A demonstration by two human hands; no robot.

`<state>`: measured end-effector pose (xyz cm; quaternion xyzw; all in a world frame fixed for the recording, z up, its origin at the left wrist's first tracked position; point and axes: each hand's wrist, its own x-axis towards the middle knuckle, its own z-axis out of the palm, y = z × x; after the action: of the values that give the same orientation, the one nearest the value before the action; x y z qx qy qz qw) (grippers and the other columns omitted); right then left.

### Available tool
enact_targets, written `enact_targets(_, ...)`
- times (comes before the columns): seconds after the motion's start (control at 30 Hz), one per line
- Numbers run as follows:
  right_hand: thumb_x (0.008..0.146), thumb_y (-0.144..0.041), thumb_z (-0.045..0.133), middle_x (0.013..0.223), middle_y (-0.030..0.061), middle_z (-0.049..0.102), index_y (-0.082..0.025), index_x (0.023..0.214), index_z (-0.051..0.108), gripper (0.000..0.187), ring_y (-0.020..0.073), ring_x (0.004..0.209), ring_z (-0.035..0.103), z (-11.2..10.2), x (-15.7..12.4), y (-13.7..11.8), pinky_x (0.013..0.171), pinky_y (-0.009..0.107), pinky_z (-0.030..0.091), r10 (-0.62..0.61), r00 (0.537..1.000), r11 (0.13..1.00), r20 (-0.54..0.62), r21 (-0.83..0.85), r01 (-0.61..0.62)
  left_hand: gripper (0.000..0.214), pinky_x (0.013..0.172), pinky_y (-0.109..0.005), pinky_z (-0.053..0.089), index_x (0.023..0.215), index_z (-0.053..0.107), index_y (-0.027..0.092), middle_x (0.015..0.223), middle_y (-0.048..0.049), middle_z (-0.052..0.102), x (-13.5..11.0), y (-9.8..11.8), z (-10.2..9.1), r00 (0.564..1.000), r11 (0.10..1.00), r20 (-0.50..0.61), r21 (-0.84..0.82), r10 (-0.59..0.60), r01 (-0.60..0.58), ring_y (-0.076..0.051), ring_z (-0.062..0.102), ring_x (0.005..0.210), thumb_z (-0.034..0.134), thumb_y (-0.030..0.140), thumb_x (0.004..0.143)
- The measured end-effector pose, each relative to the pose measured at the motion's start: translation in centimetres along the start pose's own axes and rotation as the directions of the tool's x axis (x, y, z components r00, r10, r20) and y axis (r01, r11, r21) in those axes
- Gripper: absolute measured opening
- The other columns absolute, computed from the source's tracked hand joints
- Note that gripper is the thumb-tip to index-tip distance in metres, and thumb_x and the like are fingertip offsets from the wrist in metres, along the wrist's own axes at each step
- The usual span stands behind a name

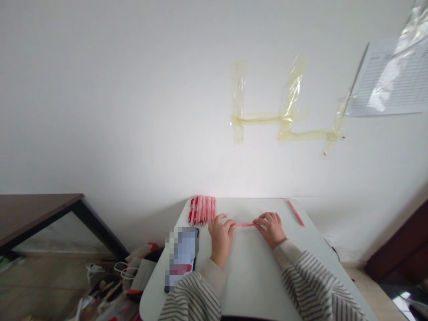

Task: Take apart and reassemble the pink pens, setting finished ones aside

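Observation:
Between my two hands a pink pen [244,224] lies crosswise just over the white table [256,276]. My left hand [222,236] pinches its left end with thumb and forefinger. At the other end, the fingers of my right hand [270,226] are closed on it. A thin dark line crosses the pen near its middle; both ends are hidden by fingertips. Left of my left hand, a row of pink and red pens [202,209] lies side by side at the table's back edge. Another pink pen [296,212] lies alone at the back right.
A phone [182,258], its screen blurred out, rests at the table's left edge. The white wall [150,111] with yellowed tape [261,119] stands right behind the table. Bags and clutter [117,281] cover the floor at left, below a brown table [40,214].

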<state>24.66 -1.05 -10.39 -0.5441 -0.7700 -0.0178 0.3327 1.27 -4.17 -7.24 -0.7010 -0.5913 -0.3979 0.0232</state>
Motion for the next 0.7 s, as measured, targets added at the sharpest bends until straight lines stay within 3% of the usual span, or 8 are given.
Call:
enact_targets(0.27,0.095,-0.040,0.059,0.099,0.0048,0.070,-0.037,0.100,0.079,0.020,0.0252,0.104,0.054,0.00,-0.05,-0.26,0.110,0.055,0.030,0.015,1.000,0.999,0.000,0.028,-0.015,0.009,0.103,-0.052,0.046,0.088,0.079,0.029,0.115,-0.0063,0.064,-0.01,-0.28,0.49,1.000,1.000,-0.020,-0.029,-0.001,0.000,-0.026,0.058,0.113,0.071,0.027,0.086)
enact_targets(0.7,0.097,-0.039,0.057,0.100,0.0046,0.072,-0.036,0.100,0.079,0.022,0.0242,0.103,0.055,-0.07,0.18,-0.17,0.101,0.044,0.039,-0.017,1.000,0.998,0.018,0.067,0.016,0.010,0.107,-0.051,0.041,0.089,0.079,0.028,0.117,-0.0065,0.063,-0.03,0.01,0.17,0.999,0.998,0.033,-0.066,-0.019,0.022,-0.026,0.055,0.116,0.069,0.026,0.087)
